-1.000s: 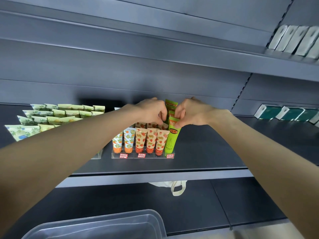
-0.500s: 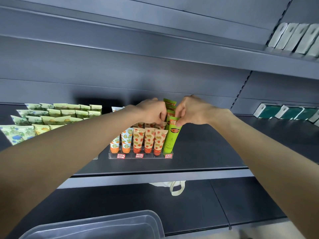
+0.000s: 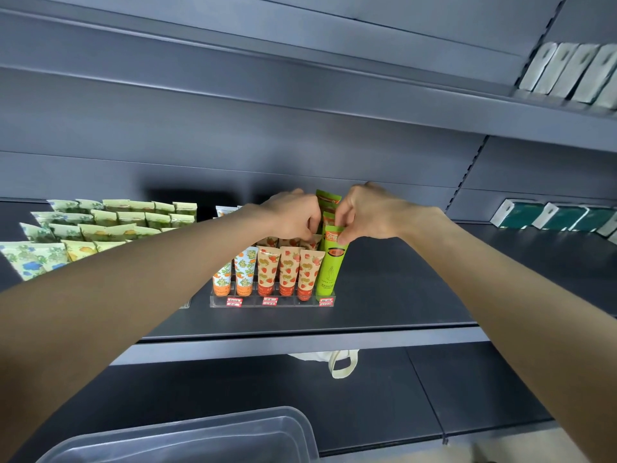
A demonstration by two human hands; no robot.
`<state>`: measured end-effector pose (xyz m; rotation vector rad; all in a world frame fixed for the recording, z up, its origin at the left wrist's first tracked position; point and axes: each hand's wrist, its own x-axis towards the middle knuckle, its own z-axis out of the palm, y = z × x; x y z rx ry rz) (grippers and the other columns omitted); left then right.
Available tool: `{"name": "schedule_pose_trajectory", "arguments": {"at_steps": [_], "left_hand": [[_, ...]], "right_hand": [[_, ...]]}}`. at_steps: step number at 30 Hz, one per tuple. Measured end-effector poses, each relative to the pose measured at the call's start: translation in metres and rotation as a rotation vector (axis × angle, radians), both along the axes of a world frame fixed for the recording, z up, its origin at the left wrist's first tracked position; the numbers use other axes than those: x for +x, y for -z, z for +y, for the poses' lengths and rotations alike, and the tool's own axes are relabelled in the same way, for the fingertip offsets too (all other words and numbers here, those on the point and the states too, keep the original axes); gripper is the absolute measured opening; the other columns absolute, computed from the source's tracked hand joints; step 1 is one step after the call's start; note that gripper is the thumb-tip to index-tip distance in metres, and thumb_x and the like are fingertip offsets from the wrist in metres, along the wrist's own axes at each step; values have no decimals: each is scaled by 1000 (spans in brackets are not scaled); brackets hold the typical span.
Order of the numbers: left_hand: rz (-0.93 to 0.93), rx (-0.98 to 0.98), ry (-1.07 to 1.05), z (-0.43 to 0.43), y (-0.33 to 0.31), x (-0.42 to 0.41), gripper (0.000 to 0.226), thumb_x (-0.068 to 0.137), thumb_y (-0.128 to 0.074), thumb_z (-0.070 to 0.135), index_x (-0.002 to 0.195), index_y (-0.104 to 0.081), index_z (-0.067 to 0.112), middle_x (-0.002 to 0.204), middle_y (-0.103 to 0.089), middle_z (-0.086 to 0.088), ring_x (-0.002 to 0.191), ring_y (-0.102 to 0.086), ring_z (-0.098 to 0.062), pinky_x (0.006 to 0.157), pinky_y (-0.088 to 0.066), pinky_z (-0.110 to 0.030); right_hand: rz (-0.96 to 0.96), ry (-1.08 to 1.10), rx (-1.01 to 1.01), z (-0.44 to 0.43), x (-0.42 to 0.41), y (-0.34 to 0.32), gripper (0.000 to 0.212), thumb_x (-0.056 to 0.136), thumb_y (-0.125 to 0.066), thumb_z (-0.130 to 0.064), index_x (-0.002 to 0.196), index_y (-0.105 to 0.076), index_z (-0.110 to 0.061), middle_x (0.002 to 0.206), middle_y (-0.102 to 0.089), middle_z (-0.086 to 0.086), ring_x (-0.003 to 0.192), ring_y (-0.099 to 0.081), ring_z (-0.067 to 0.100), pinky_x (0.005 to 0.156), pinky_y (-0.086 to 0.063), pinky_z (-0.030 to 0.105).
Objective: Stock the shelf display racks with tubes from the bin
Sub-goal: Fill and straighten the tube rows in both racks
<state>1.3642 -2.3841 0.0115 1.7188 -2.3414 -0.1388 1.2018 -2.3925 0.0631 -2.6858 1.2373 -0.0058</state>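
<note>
While the bin (image 3: 187,439) lies nearest me, well below my fingers, the work is up at the rack (image 3: 272,300) on the shelf (image 3: 400,295). My right hand (image 3: 374,212) is nearer the green tube (image 3: 329,269). Its thumb and forefinger pinch the crimped top, and the tube runs straight down from them, long axis upright, cap end in the rack's right-end front slot, just right of the strawberry tubes (image 3: 288,269).

My left hand (image 3: 290,215), just left of the right, curls its fingers over those tubes' tops; I cannot tell whether it pinches one. I judge a short downward press would seat the tube.

Just beyond my fingers stand the rear green tubes (image 3: 327,200), then the dark back panel (image 3: 233,128). The green boxes (image 3: 561,217) sit well off to the right.
</note>
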Motion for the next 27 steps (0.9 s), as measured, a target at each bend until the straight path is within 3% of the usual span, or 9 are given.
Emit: {"name": "schedule_pose_trajectory", "arguments": {"at_steps": [3, 20, 24, 27], "left_hand": [[5, 15, 0, 0, -1, 0, 10, 80, -69, 26, 78, -73, 17, 67, -58, 14, 65, -45, 0, 80, -51, -42], [61, 57, -12, 8, -11, 5, 13, 79, -70, 29, 81, -73, 17, 66, -57, 20, 68, -48, 0, 82, -51, -37], [75, 40, -36, 12, -21, 10, 14, 79, -70, 24, 88, -74, 14, 74, -61, 12, 78, -51, -8, 83, -50, -33], [101, 4, -69, 14, -30, 15, 13, 79, -71, 20, 89, -74, 13, 83, -69, 3, 80, -52, -10, 79, -48, -28]], "right_hand": [[5, 5, -5, 0, -1, -1, 22, 73, -81, -25, 92, -72, -18, 82, -61, -8, 81, -55, 12, 73, -39, 24], [21, -2, -9, 2, 0, -2, 23, 73, -80, -26, 94, -70, -20, 85, -62, -9, 84, -57, 12, 74, -41, 25], [-11, 12, 26, 2, -2, -8, 14, 78, -75, -33, 83, -70, -21, 90, -70, -4, 90, -62, 15, 84, -51, 31], [-44, 23, -8, -1, -3, -15, 22, 83, -68, -39, 86, -72, -18, 94, -69, 0, 94, -59, 16, 87, -50, 33]]}}
